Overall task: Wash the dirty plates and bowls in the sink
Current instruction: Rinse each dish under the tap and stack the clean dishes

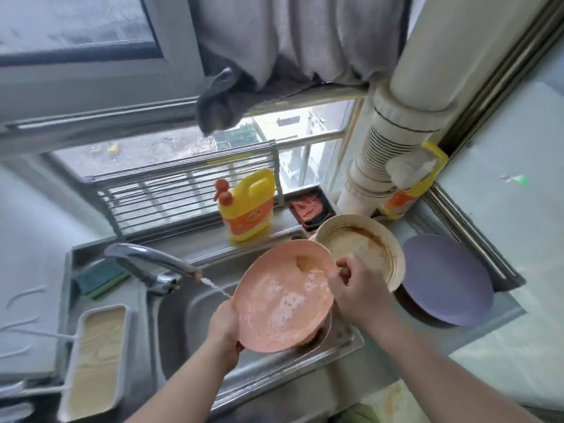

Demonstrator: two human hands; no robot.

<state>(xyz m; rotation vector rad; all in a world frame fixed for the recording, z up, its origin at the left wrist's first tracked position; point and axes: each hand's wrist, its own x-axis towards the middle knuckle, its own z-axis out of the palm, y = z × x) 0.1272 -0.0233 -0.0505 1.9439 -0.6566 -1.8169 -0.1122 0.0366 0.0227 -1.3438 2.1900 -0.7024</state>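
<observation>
One pink plate (282, 297), smeared with white suds, was held tilted over the sink (183, 315). The left hand (222, 326) clamped its near-left rim; the right hand (358, 286) rubbed its far-right edge, fingers bunched together. One stained cream bowl (363, 244) and one purple plate (445, 279) sat beyond the sink's right edge. Two yellow detergent bottles (248, 206) stood along the back ledge.

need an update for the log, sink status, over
Left hand grips round pink plate by its rim. Right hand rubs its sudsy face. Tap running. Stained cream bowl waiting behind.
</observation>
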